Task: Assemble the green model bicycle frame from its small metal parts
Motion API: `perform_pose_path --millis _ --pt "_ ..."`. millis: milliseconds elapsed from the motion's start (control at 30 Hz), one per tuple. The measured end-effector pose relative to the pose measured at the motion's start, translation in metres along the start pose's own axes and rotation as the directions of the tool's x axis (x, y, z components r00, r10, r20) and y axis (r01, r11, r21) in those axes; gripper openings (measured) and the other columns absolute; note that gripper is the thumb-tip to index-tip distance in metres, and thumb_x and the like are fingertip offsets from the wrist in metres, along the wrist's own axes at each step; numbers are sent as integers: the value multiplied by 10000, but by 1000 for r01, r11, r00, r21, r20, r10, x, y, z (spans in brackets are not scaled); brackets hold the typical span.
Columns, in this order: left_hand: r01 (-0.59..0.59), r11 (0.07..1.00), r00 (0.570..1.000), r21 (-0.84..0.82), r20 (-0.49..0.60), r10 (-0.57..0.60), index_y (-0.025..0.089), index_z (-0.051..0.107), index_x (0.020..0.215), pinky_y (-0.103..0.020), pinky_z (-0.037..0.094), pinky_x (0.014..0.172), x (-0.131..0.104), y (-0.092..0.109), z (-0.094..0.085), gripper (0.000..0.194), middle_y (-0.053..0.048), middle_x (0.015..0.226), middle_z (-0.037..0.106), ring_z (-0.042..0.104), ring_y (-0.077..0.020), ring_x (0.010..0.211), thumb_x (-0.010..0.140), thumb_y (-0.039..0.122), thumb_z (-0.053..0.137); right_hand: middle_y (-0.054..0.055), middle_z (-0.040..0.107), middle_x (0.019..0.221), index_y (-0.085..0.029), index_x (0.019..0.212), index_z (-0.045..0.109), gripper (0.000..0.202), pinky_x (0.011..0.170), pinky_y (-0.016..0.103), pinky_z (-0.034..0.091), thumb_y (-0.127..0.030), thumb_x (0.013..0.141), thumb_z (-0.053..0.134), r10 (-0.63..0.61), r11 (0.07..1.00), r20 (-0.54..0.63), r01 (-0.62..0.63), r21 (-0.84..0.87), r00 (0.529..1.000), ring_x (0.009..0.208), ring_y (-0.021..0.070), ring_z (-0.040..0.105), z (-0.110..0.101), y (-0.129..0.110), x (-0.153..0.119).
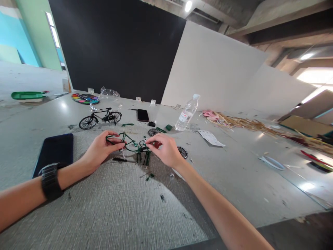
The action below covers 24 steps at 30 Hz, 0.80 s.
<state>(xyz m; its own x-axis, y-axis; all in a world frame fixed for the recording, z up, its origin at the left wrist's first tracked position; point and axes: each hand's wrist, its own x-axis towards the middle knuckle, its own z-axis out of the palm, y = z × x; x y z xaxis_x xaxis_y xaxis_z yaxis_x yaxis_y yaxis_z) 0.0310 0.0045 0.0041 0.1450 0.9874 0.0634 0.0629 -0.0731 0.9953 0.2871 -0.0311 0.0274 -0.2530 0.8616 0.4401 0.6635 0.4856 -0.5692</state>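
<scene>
My left hand [110,144] is closed on a thin green model bicycle frame [128,139], held just over the table. A pinch of my right hand [164,147] meets a small dark ring-shaped part [142,143] at the frame's right end; exactly what sits between those fingertips is too small to make out. Below the frame lie dark green parts [147,159] and a thin black piece [119,159]. One loose spoked wheel [154,132] rests behind my right hand, another wheel [182,152] to its right. Beyond my left hand stands an assembled black model bicycle [100,118].
A large dark phone [54,151] lies at the left, a smaller phone [143,115] farther back. A clear bottle [187,113] stands behind my right hand, with a paper sheet [211,138] beside it. Small green scraps [150,177] are scattered in front. A paint palette [85,99] is back left.
</scene>
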Motion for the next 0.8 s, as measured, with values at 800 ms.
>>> perform_pose_path --millis 800 --pt "-124 984 982 130 161 102 228 584 973 -386 569 767 -5 -2 4 413 -52 823 786 765 -282 835 690 390 837 20 752 955 -243 956 764 141 741 308 504 -188 921 639 -1 998 191 13 -57 982 817 157 662 0 -5 0"
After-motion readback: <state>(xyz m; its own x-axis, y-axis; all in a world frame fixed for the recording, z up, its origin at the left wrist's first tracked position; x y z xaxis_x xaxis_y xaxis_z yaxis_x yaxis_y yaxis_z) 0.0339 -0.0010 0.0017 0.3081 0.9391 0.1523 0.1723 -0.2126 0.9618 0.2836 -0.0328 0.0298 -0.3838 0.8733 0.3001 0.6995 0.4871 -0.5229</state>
